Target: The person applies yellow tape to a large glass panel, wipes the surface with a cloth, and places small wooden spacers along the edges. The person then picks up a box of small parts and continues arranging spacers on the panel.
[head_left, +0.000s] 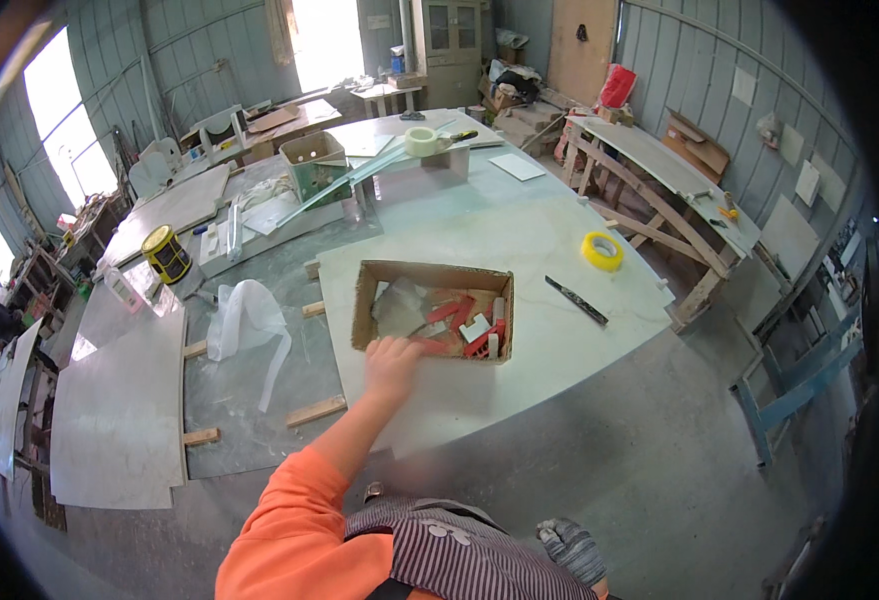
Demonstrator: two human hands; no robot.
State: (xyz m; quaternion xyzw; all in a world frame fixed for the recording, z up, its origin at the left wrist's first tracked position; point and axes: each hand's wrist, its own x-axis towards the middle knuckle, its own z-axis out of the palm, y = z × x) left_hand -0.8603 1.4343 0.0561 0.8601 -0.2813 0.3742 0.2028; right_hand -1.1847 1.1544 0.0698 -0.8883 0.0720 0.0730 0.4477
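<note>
My bare left hand [391,366], in an orange sleeve, is closed over the near left edge of an open cardboard box [361,318]. Its fingertips dip behind the near wall. Inside the box lie a clear plastic bag [399,308] and several red plastic pieces [462,312], with a white piece [475,328] among them. Low by my right side hangs my right hand [571,552] in a grey glove. Its fingers look curled, and whatever they may hold is hidden. The box stands on a large pale slab [559,310].
Right of the box lie a black knife-like tool [576,300] and a yellow tape roll [602,251]. Pale green tape [421,142] and clear strips [359,172] sit farther back. A crumpled white sheet [246,320], wooden battens [316,411] and a black-yellow can [166,255] are leftward.
</note>
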